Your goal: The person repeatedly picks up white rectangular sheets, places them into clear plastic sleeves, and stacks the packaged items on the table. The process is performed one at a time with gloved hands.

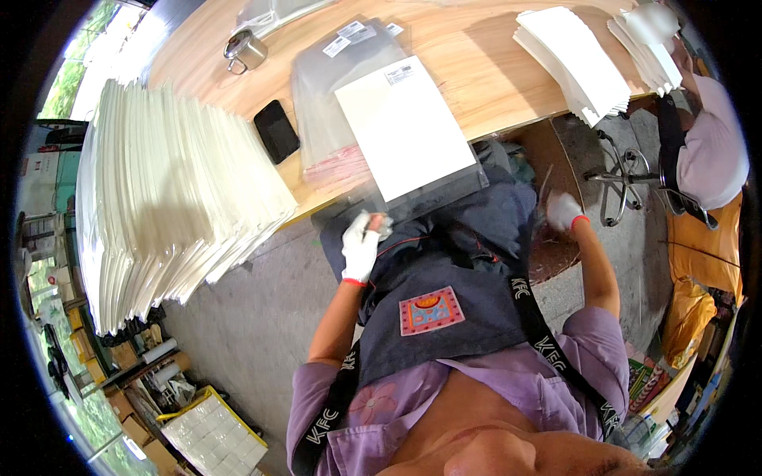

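Observation:
A white sheet or board with a small label near its top lies in a clear plastic bag at the table's near edge, the bag's lower end hanging over my lap. My left hand, in a white glove with bare fingertips, is closed on the bag's near left corner. Out to the right, my gloved right hand is above a brown cardboard box beside my knee. A thin pale strip rises next to its fingers. Those fingers are blurred, so their grip is unclear.
A stack of clear bags lies under the sheet. Left of it are a black phone, a metal mug and a tall stack of white sheets. More white stacks lie at right, near another person by a wheeled chair.

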Action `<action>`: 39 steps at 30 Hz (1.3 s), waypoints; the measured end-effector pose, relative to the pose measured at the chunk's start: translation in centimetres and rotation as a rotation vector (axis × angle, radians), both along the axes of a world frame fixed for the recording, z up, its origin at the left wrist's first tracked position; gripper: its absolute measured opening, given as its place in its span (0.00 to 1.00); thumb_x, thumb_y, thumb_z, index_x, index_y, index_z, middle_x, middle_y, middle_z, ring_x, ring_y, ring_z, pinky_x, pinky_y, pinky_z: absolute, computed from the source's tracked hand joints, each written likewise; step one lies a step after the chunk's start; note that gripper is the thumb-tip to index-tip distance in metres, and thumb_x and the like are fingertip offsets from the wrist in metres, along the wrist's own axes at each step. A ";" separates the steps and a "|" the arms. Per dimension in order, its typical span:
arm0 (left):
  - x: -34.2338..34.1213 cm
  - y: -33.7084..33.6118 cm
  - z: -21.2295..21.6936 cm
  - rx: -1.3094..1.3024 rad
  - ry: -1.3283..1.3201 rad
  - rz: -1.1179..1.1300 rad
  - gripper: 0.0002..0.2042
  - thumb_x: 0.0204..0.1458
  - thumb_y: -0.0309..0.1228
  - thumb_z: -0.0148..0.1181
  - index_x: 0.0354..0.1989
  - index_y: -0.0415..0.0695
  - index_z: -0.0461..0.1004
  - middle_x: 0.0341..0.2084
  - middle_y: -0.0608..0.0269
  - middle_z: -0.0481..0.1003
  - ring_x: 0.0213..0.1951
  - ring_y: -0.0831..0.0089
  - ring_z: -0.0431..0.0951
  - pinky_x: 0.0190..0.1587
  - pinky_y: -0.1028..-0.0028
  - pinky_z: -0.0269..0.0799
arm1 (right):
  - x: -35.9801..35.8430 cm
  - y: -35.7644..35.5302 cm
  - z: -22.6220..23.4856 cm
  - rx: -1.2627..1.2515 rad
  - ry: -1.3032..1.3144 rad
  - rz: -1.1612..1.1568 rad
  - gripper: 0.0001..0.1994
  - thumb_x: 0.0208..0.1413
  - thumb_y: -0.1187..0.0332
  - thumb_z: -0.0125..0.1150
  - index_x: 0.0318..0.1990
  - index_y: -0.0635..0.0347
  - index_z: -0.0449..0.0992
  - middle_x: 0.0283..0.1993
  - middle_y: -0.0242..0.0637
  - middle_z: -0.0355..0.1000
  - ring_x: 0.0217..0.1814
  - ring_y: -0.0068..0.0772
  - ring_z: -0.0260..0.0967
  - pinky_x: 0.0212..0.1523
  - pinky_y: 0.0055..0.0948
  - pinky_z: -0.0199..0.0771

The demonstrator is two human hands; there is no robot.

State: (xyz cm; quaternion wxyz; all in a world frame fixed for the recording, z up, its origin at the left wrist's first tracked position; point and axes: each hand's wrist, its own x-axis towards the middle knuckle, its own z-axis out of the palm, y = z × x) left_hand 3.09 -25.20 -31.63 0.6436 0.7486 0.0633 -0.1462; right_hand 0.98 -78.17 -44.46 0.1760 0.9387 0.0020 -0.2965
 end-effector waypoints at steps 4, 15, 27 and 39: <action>0.1 0.8 0.9 0.839 -0.921 -0.126 0.14 0.39 0.21 0.59 0.38 0.45 0.73 0.40 0.59 0.73 0.41 0.58 0.71 0.45 0.65 0.67 | 1.2 8.0 6.5 0.308 -0.128 -0.120 0.13 0.44 0.60 0.56 0.40 0.49 0.72 0.33 0.43 0.73 0.38 0.44 0.72 0.37 0.40 0.73; 3.1 -1.3 1.2 0.693 -1.172 -0.229 0.09 0.35 0.25 0.65 0.29 0.45 0.76 0.35 0.65 0.75 0.43 0.63 0.71 0.43 0.65 0.67 | 8.8 20.8 17.1 0.943 -0.765 0.668 0.25 0.30 0.72 0.62 0.44 0.48 0.74 0.51 0.35 0.66 0.52 0.40 0.65 0.55 0.39 0.63; 0.5 -2.9 -3.8 0.101 -0.337 0.485 0.09 0.47 0.27 0.61 0.37 0.40 0.74 0.22 0.67 0.69 0.28 0.79 0.67 0.32 0.79 0.64 | 7.2 25.1 10.4 1.452 -0.733 -0.513 0.08 0.49 0.68 0.60 0.25 0.59 0.67 0.23 0.34 0.64 0.25 0.30 0.64 0.25 0.29 0.63; 1.7 -2.3 6.8 0.115 -0.085 0.052 0.16 0.57 0.43 0.46 0.30 0.40 0.67 0.17 0.64 0.68 0.18 0.79 0.66 0.21 0.76 0.62 | 6.9 24.7 14.4 1.820 -0.126 -0.979 0.18 0.57 0.52 0.50 0.42 0.57 0.66 0.19 0.25 0.61 0.15 0.16 0.55 0.13 0.17 0.52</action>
